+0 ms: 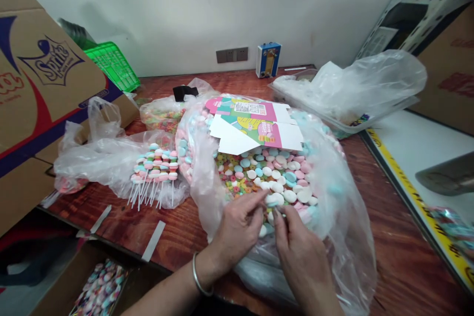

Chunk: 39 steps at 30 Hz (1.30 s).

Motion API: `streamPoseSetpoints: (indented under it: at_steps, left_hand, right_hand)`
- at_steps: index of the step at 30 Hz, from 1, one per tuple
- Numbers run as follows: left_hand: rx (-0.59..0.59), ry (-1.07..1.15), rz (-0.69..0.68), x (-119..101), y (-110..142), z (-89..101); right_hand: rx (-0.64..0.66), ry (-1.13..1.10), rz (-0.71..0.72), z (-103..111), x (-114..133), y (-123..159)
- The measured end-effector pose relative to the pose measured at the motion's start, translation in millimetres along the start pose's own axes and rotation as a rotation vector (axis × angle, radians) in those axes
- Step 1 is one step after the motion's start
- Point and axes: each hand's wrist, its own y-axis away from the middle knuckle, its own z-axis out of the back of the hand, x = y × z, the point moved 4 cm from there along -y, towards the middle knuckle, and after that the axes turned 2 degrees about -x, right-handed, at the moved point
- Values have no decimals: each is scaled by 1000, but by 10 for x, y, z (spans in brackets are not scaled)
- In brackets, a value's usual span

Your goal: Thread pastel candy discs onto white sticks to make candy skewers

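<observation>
A large clear plastic bag (207,197) lies opened on the table, full of pink, white and blue button-shaped marshmallows (277,186). Small coloured candy rings (237,185) are mixed in at its left side. Over the near part of the pile, my left hand (239,224) is closed, its index finger reaching towards the marshmallows. Close by on its right, my right hand (301,252) pinches thumb against fingers. Pale marshmallows show between the fingertips, but what each hand grips is unclear. Finished candy skewers (155,168) on white sticks lie to the left on plastic.
A printed flat carton (255,126) rests on top of the bag. Behind are a bag of candy rings (159,116), a green basket (113,66) and a blue box (268,60). A Sprite carton (55,94) stands left; a plastic-covered tub (344,98) sits right. Wrapped sweets (99,286) fill a box below.
</observation>
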Motion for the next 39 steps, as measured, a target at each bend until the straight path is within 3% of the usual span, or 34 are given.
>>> streamPoseSetpoints:
  at_steps: [4, 9, 16, 22, 26, 29, 33, 36, 39]
  left_hand:
    - [-89, -374, -66, 87, -207, 252]
    - [-16, -756, -40, 191, -418, 317]
    - [66, -857, -27, 186, -490, 237]
    - [72, -923, -12, 168, -539, 183]
    - [-20, -696, 42, 183, -575, 258]
    - [-90, -232, 209, 245, -569, 357]
    - [-73, 263, 447, 335, -522, 358]
    - [-71, 406, 516, 359, -486, 315]
    - [-81, 414, 471, 323, -434, 259]
  right_hand:
    - [31, 237, 27, 26, -56, -87]
    - [244, 372, 99, 40, 72, -220]
    - [443, 393, 145, 132, 293, -467]
    - [421, 338, 177, 117, 394, -563]
    - [367, 211, 86, 18, 178, -473]
    - [213, -49, 62, 18, 21, -356]
    - [-9, -262, 97, 102, -26, -240]
    - [-66, -233, 113, 147, 12, -223]
    - [-84, -171, 146, 163, 70, -206]
